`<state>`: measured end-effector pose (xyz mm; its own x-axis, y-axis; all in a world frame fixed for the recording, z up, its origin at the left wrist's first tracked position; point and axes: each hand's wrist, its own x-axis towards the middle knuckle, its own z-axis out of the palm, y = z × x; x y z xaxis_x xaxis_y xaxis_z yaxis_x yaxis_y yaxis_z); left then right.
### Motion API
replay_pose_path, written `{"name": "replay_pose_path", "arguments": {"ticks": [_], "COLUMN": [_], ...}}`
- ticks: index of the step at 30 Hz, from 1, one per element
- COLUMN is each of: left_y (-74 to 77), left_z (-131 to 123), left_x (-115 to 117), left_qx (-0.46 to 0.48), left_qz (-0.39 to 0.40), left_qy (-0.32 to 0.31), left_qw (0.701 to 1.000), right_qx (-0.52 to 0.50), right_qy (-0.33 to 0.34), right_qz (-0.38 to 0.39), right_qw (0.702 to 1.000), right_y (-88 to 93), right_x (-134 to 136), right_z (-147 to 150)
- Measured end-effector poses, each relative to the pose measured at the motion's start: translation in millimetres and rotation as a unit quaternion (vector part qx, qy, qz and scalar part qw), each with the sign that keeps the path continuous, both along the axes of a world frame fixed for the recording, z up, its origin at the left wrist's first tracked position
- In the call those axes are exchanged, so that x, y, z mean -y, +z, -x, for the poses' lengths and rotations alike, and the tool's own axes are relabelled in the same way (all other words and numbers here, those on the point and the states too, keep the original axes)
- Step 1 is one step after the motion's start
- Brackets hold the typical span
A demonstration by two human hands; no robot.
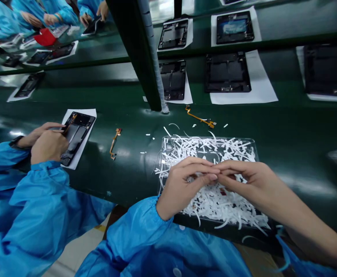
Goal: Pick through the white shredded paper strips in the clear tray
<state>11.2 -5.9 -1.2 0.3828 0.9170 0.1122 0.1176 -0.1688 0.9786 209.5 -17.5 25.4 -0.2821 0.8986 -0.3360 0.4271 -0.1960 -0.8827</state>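
Observation:
Both of my hands meet over a clear plastic tray [251, 144] heaped with thin white paper strips [214, 209]. My left hand [187, 182] has thumb and fingers pinched together, and its tips touch those of my right hand [243, 177], which is pinched as well. Whatever lies between the fingertips is too small or too hidden to make out. Just below the fingers, a small dark red piece [223, 191] shows among the strips. Behind the tray lies an orange flex cable [200, 117], and a second flex cable [115, 144] rests to the left.
To my left, a co-worker's hands [48, 144] work on a dark device housing [78, 136] on white paper. A dark green post [139, 54] rises behind the tray. Several black housings [228, 72] lie on paper sheets along the back. Other people in blue sleeves sit at far left.

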Motion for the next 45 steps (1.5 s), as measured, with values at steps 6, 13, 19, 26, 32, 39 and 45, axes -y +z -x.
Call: {"name": "replay_pose_path", "arguments": {"ticks": [6, 13, 19, 26, 32, 39, 45], "left_y": [-3.5, 3.1, 10.8, 14.3, 14.4, 11.3, 6.4], "left_z": [5.2, 24.0, 16.2, 28.4, 8.7, 7.6, 5.8], "left_x": [-6.1, -8.7, 5.0, 1.3, 8.3, 8.9, 9.0], "left_qx": [0.005, -0.081, -0.127, -0.080, -0.093, -0.144, -0.239], "left_qz": [0.025, -0.197, -0.220, -0.165, -0.145, -0.193, -0.240], "left_qy": [0.053, 0.222, 0.148, 0.225, 0.128, 0.131, 0.124], "left_qw": [0.998, 0.951, 0.956, 0.957, 0.977, 0.962, 0.933], "right_qx": [0.011, 0.039, 0.040, 0.061, 0.044, 0.045, 0.072], "right_qy": [0.012, -0.033, -0.031, -0.069, -0.010, 0.005, 0.024], "right_qz": [-0.044, -0.078, -0.104, -0.118, -0.143, -0.171, -0.173], "right_qw": [0.999, 0.996, 0.993, 0.989, 0.989, 0.984, 0.982], "right_y": [-1.0, -1.5, 4.8, 1.3, 9.1, 10.7, 16.4], "right_x": [2.0, 0.5, 2.8, 3.6, 4.4, 8.4, 12.1], "right_z": [-1.4, -0.4, 6.1, -0.4, 8.7, 15.9, 11.9]}}
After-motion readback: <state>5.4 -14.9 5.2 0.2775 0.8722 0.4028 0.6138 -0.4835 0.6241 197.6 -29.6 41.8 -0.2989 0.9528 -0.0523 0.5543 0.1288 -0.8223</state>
